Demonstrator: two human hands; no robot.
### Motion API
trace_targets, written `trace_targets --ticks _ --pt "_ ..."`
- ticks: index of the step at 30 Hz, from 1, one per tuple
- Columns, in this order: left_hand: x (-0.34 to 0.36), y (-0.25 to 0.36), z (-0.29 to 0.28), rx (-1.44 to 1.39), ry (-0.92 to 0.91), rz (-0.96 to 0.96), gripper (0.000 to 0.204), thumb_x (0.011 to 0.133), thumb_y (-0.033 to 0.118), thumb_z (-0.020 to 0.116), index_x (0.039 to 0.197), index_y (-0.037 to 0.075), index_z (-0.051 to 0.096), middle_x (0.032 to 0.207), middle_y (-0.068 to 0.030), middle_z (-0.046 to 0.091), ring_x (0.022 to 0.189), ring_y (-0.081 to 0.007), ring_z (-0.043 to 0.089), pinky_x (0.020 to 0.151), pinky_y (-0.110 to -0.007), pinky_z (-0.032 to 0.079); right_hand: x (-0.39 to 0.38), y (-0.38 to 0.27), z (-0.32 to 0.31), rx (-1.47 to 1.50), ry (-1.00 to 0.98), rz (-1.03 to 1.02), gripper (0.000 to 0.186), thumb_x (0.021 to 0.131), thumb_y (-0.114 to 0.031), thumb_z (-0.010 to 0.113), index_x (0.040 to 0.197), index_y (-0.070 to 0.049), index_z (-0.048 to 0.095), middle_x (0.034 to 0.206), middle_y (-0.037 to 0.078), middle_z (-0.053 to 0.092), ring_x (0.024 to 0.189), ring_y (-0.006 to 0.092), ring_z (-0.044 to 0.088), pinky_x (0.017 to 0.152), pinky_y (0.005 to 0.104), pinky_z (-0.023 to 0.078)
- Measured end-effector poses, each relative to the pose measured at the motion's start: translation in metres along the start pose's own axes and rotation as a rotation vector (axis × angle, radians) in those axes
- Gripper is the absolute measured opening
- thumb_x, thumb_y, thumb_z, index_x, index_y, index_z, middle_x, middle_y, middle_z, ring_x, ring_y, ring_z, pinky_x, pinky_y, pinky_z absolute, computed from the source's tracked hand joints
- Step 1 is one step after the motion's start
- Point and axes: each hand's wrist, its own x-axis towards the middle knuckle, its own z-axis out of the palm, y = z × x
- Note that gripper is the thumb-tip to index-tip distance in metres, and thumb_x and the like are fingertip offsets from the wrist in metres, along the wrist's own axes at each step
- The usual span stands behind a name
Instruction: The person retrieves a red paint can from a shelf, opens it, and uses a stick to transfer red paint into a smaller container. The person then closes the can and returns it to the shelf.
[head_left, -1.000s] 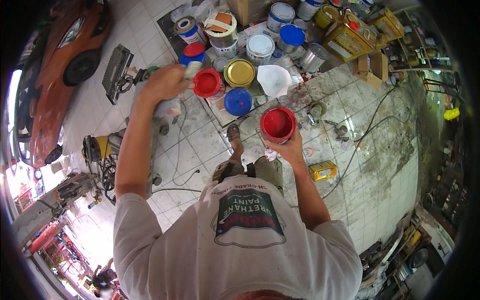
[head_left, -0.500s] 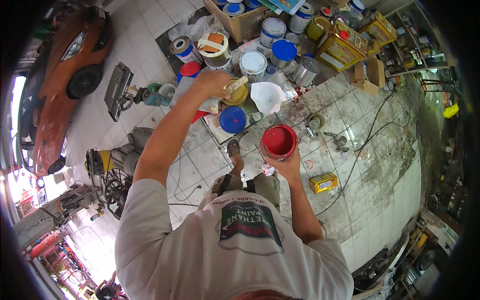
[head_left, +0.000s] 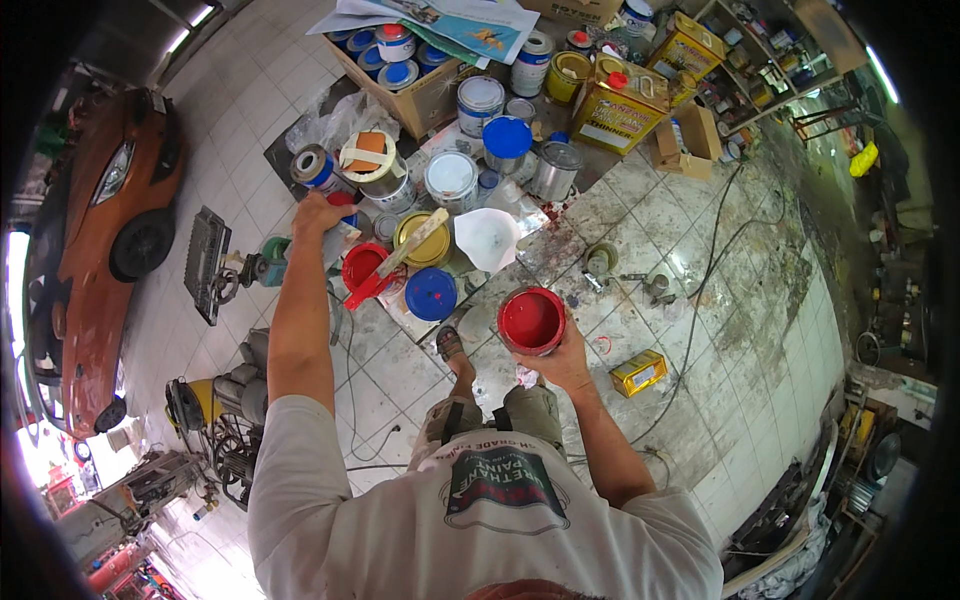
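My right hand grips a paint can from its right side; red paint shows inside its round opening. My left hand reaches far forward at the left of the cans, its fingers curled beside a red-lidded can. What those fingers hold is hidden. Near that hand stands an open can of red paint. A wooden stir stick, its lower end coated red, lies across it and a gold-lidded can. A blue-lidded can and a white paper funnel or cup are close by.
Several paint cans and a cardboard box of cans fill the far side, with a large yellow thinner tin at right. A small yellow tin and a cable lie on the tiled floor. An orange car is at left.
My left hand has moved left from over the cans. A grey flat piece no longer covers the open red can, whose stir stick now shows fully. The view has shifted; my right hand still holds its can.
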Motion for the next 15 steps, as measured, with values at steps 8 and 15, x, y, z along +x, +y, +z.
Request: trace_targets --ticks 8,15 --pt "-0.028 -0.014 -0.024 -0.121 0.113 0.141 0.097 0.069 0.05 0.088 0.145 0.0 0.055 0.136 -0.0236 0.065 0.126 -0.0333 0.065 0.107 -0.042 0.051 0.008 -0.004 -0.01 0.08 0.012 -0.009 0.103 0.06 -0.025 0.099 0.147 -0.004 0.048 0.138 0.014 0.063 0.126 0.0285 0.063 0.107 0.0389 0.05" --pt "-0.228 0.055 -0.027 -1.779 -0.422 0.46 0.099 0.079 0.03 0.079 0.162 0.007 0.03 0.133 -0.0168 0.061 0.058 -0.0128 0.053 0.051 -0.027 0.046 0.023 -0.015 -0.023 0.014 0.027 -0.067 0.104 0.059 -0.033 0.099 0.146 -0.007 0.049 0.138 0.015 0.062 0.128 0.0312 0.062 0.108 0.0399 0.049"
